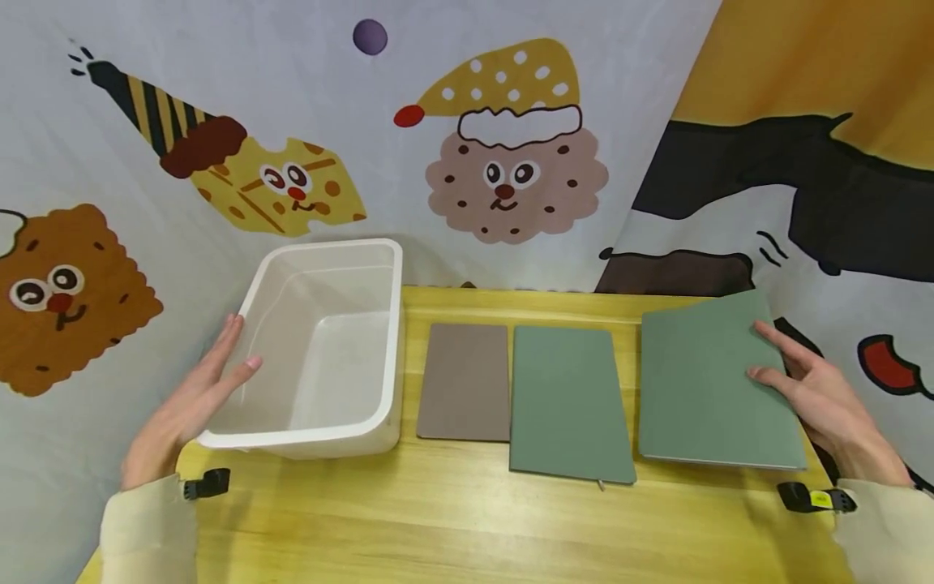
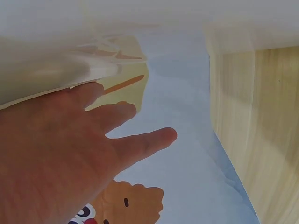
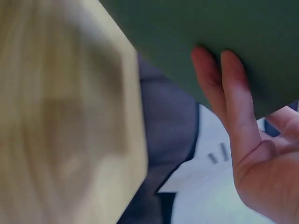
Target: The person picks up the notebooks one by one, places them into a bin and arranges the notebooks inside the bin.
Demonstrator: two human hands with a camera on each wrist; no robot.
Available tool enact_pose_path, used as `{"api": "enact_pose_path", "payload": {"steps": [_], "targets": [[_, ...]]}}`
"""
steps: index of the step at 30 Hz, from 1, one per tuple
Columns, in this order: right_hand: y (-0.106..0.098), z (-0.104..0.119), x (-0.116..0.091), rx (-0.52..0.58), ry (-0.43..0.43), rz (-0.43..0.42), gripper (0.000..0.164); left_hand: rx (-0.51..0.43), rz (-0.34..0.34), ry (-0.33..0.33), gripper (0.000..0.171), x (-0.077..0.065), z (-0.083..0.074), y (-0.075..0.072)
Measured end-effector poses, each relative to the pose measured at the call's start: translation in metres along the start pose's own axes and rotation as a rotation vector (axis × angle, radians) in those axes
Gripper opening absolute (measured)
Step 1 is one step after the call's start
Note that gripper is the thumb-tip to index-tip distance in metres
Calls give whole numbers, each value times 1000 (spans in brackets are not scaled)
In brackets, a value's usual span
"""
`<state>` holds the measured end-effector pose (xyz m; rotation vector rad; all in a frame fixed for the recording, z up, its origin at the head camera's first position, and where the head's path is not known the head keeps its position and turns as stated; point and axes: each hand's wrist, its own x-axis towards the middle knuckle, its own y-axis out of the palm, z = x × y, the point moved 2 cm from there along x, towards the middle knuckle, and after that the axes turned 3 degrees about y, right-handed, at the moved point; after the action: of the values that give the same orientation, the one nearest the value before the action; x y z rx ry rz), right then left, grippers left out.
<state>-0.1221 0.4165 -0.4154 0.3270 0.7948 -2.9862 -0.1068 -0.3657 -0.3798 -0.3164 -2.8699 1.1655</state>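
On the left, my left hand point(image 1: 193, 397) holds the side of a white plastic bin point(image 1: 394, 349), thumb over the rim and fingers along the outside. The left wrist view shows those fingers point(image 2: 145, 144) spread below the rim. At the right, my right hand point(image 1: 820, 393) pinches the right edge of a large green notebook point(image 1: 708, 389), thumb on top. Fingers point(image 3: 238, 93) press its underside in the right wrist view. The notebook's top edge bends upward toward that hand. Between bin and notebook lie a brown notebook point(image 1: 464, 381) and a smaller green notebook point(image 1: 569, 397).
The wooden table point(image 1: 467, 527) has a raised back edge behind the notebooks. A cartoon-printed curtain point(image 1: 306, 49) hangs behind and along the sides. A short ribbon end point(image 1: 601, 485) sticks out below the smaller green notebook.
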Motion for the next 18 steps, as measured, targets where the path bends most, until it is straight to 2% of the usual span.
{"api": "enact_pose_path", "payload": {"steps": [5, 9, 11, 14, 18], "targets": [[4, 24, -14, 58, -52, -141, 73, -3, -3, 1, 75, 0, 0, 0], [10, 42, -24, 233, -99, -190, 72, -4, -5, 2, 75, 0, 0, 0], [13, 51, -28, 383, -115, -172, 72, -7, -6, 3, 75, 0, 0, 0], [21, 64, -33, 545, -157, -139, 71, -13, -7, 9, 74, 0, 1, 0], [31, 78, -37, 683, -206, -75, 68, -11, -13, 25, 72, -1, 2, -1]]}}
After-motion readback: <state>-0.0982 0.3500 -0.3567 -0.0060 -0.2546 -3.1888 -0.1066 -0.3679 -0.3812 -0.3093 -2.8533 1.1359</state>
